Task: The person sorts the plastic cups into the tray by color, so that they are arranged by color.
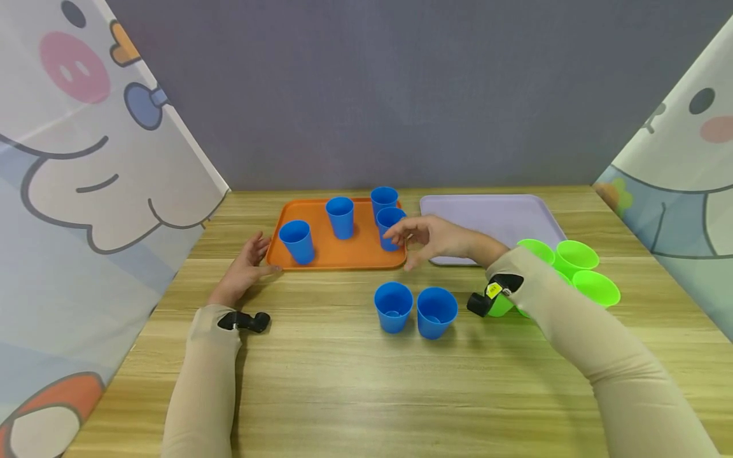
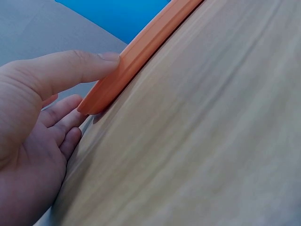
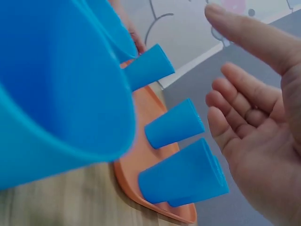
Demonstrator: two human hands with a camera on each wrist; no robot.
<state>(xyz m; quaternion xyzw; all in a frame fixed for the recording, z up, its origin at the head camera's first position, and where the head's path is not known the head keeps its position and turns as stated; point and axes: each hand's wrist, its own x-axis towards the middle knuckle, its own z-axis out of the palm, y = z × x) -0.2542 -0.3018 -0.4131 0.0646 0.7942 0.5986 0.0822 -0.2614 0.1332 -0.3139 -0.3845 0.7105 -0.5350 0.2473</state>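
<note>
Steadying the orange tray (image 1: 321,257) at its corner, the left hand (image 1: 243,270) lies flat, thumb on the rim. Right hand (image 1: 435,238) hovers beside a blue cup (image 1: 389,228) on the tray, fingers (image 3: 235,117) loosely spread, holding nothing.

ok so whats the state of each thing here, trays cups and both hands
orange tray: flat on table, four blue cups upright on it
two blue cups: upright on table, off the tray
purple tray: flat, nothing visible on it
green cups: clustered on table, partly hidden by the sleeve
left hand: open, thumb touching orange tray's corner
right hand: open, holding nothing, by the nearest tray cup
</note>
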